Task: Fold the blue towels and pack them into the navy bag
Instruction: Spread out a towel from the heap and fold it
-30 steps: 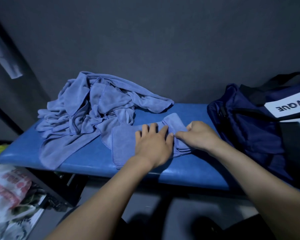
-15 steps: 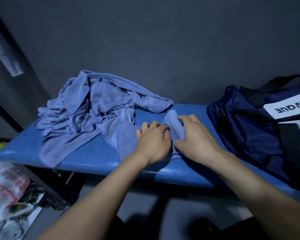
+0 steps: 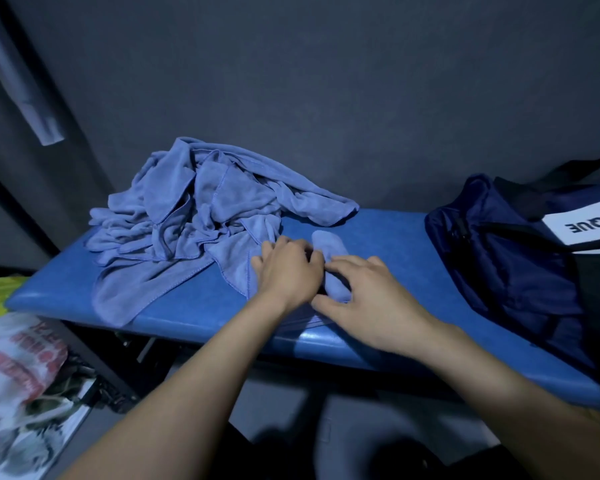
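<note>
You are working a soft, matte, light-blue towel (image 3: pixel 331 268) between both hands on a smooth, slightly glossy blue padded bench (image 3: pixel 388 237). The cloth is looking like fine microfibre with a stitched hem, and it is bunching into a narrow, rounded roll whose blunt end is poking out just beyond your fingertips. Your left hand (image 3: pixel 288 273) is lying on the flat, still-spread part of the towel, its fingers curling down onto the cloth at the roll's left side; whether they are pinching it or only pressing, the view is not showing. Your right hand (image 3: pixel 368 304) is arching over the roll's right side, fingers bent and spread, with the thumb tucking against the near end of the roll, so it is cupping the fabric rather than lying flat.

Beyond and to the left of your left hand, a crumpled pile of towels (image 3: pixel 201 216) in the same pale blue is heaping up in loose ridges and folds, one flat flap trailing toward the bench's near edge. Well off to the right of your right hand, the navy bag (image 3: pixel 499 258) is slumping on the bench end, its thin woven fabric creasing, with dark straps and a white label carrying upside-down black letters. Below your left forearm, beside the bench, a glossy printed plastic bag (image 3: pixel 18 368) is lying crumpled
</note>
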